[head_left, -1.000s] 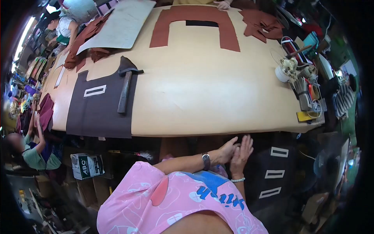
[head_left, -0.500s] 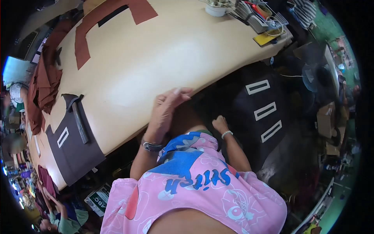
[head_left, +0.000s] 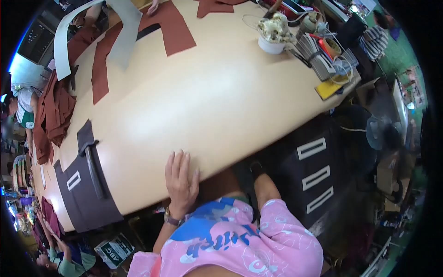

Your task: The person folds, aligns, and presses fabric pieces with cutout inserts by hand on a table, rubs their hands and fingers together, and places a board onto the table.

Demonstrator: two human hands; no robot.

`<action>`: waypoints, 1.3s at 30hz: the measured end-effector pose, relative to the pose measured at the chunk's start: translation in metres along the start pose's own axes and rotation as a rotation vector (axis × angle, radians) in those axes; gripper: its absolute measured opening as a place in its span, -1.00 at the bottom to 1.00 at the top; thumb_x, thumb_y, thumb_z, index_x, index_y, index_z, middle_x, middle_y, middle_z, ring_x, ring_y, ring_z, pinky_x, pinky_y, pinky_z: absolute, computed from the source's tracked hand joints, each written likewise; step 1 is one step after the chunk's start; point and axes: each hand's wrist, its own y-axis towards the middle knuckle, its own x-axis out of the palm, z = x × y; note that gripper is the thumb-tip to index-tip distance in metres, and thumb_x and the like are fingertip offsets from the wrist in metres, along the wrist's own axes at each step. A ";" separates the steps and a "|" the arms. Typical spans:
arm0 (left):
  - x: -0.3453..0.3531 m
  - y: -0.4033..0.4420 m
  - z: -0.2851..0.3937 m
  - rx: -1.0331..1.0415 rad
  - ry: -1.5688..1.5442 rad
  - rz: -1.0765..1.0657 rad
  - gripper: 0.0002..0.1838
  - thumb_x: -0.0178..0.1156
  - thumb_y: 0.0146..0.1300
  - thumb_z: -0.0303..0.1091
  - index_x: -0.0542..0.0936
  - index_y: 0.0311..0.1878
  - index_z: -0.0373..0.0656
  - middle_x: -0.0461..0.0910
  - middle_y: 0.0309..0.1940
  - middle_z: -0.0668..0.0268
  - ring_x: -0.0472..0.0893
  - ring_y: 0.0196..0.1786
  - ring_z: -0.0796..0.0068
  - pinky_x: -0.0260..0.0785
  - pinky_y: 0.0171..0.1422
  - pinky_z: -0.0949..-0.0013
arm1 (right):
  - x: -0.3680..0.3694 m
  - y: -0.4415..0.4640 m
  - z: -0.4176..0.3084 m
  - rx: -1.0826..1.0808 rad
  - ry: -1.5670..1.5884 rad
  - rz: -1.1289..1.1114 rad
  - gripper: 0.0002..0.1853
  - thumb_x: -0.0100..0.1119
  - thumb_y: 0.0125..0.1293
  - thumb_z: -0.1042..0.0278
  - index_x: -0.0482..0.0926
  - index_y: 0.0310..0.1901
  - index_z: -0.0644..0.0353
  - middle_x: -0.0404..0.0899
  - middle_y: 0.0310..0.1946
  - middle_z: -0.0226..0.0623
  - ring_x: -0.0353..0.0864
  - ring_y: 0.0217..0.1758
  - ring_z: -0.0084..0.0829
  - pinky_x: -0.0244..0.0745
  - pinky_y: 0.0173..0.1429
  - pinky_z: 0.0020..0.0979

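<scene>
My left hand point(head_left: 181, 180), with a watch at the wrist, rests palm down on the near edge of the pale table point(head_left: 217, 106). Its fingers are stretched out and it holds nothing. To its left lies a dark cut piece point(head_left: 94, 203) with a white rectangular frame point(head_left: 73, 180) on it and a long dark bar-like thing point(head_left: 94, 173) across it. My right forearm point(head_left: 265, 187) reaches down beside the table into shadow, where a dark band shows at its end; the fingers of my right hand cannot be made out. Nearby hangs or lies dark material with white rectangular frames point(head_left: 311, 148).
Rust-brown cut pieces point(head_left: 177, 34) lie at the far side, and a rust-brown pile point(head_left: 55, 111) at the left. A co-worker's hand point(head_left: 153, 7) is at the far edge, near a raised pale curved strip point(head_left: 124, 32). A white pot point(head_left: 271, 45) and stationery stand at the right corner.
My left hand has come down from above the table edge and flattened onto it. My right hand has gone into shadow. A pale curved strip now appears across the table; the view has shifted.
</scene>
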 end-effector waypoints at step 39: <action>0.006 0.005 0.007 -0.122 0.247 -0.200 -0.36 -0.23 0.28 -0.03 0.19 0.23 -0.42 0.17 0.22 -0.24 0.15 0.27 -0.30 -0.01 0.29 -0.19 | 0.035 0.026 0.122 0.317 -0.188 -0.027 -0.62 0.00 0.08 0.28 0.53 -0.15 0.41 0.56 -0.20 0.11 0.54 -0.08 0.02 0.40 0.08 -0.14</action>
